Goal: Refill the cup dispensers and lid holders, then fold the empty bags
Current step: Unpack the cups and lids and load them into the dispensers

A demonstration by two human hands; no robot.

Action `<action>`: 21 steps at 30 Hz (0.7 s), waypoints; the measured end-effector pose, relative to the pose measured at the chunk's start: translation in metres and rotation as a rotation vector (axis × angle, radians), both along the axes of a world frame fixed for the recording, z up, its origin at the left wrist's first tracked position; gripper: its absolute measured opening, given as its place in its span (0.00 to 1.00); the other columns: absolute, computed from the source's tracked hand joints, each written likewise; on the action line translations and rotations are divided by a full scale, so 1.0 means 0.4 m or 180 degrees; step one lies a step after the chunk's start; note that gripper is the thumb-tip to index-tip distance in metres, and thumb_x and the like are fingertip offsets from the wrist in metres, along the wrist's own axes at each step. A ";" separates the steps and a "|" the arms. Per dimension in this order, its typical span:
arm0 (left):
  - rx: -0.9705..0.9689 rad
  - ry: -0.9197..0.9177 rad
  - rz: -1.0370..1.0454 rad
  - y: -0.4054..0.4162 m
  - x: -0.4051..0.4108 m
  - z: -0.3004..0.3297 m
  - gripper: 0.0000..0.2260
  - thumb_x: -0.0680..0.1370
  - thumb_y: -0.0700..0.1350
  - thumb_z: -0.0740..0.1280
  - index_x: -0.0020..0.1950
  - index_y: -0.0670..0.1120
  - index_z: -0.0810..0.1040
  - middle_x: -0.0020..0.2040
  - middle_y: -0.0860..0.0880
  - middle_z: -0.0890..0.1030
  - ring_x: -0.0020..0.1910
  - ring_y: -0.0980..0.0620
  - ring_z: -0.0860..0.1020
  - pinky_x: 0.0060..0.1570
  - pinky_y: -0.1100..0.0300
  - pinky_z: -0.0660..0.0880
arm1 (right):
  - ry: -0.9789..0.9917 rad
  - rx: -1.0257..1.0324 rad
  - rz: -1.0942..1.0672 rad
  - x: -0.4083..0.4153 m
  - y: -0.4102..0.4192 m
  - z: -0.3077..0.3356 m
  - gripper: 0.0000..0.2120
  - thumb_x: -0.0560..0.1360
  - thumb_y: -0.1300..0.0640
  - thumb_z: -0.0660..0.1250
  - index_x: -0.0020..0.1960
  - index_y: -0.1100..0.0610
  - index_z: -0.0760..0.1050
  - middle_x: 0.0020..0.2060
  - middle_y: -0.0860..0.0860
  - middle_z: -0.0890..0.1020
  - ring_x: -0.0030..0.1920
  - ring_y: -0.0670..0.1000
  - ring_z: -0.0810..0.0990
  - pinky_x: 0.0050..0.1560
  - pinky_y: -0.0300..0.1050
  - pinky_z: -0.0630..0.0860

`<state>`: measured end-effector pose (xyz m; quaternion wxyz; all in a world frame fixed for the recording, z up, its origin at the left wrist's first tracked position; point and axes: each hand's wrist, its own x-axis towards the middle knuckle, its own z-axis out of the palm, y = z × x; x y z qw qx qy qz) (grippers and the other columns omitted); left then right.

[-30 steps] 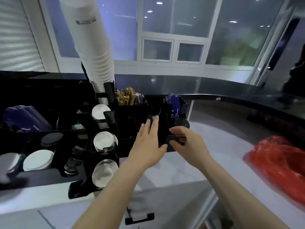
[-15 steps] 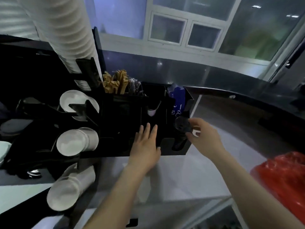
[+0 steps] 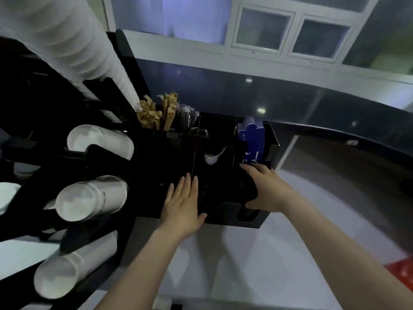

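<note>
The left hand [image 3: 182, 203] is laid flat, fingers straight and together, against the front of the black organiser [image 3: 225, 175] on the pale counter [image 3: 223, 265]. The right hand [image 3: 267, 191] is curled round a stack of black lids [image 3: 247, 187] in the organiser's right-hand slot, thumb low and fingers over the top — dark on dark, so the stack's outline and depth are hard to make out. Behind it, blue sleeves [image 3: 252, 142] are seen standing in a rear compartment; brown packets [image 3: 156, 114] and clear-wrapped sticks [image 3: 187, 118] fill compartments further left, and a white cup [image 3: 212, 156] is half hidden in the middle. At left, the cup dispenser [image 3: 44, 171] is seen with white cup stacks [image 3: 89, 198] in its tubes; a tall stack [image 3: 73, 43] is cut off at the top edge. A red bag [image 3: 402, 271] is barely caught at the right border.
</note>
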<state>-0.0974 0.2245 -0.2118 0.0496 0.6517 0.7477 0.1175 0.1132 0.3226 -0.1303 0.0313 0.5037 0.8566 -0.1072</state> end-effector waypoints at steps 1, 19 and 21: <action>0.0009 0.0018 0.0007 0.000 -0.002 0.000 0.43 0.77 0.60 0.61 0.76 0.45 0.34 0.78 0.46 0.38 0.76 0.50 0.37 0.69 0.54 0.31 | 0.0075 0.0052 0.0019 0.001 0.005 -0.003 0.50 0.63 0.49 0.76 0.76 0.42 0.49 0.74 0.51 0.57 0.71 0.59 0.59 0.65 0.55 0.69; 0.0285 -0.0054 -0.0058 -0.007 -0.006 -0.016 0.49 0.74 0.58 0.65 0.71 0.46 0.25 0.79 0.46 0.42 0.77 0.52 0.39 0.68 0.57 0.29 | 0.2202 0.0456 0.0355 -0.136 -0.070 0.020 0.45 0.60 0.51 0.77 0.70 0.44 0.57 0.67 0.46 0.64 0.65 0.48 0.65 0.63 0.39 0.65; 0.0202 -0.0144 -0.0076 -0.008 -0.009 -0.015 0.49 0.75 0.58 0.64 0.66 0.48 0.21 0.78 0.47 0.37 0.73 0.55 0.32 0.66 0.60 0.25 | 0.1746 0.0526 0.0336 -0.170 -0.072 -0.015 0.44 0.62 0.53 0.76 0.72 0.48 0.57 0.69 0.51 0.63 0.67 0.56 0.64 0.65 0.48 0.67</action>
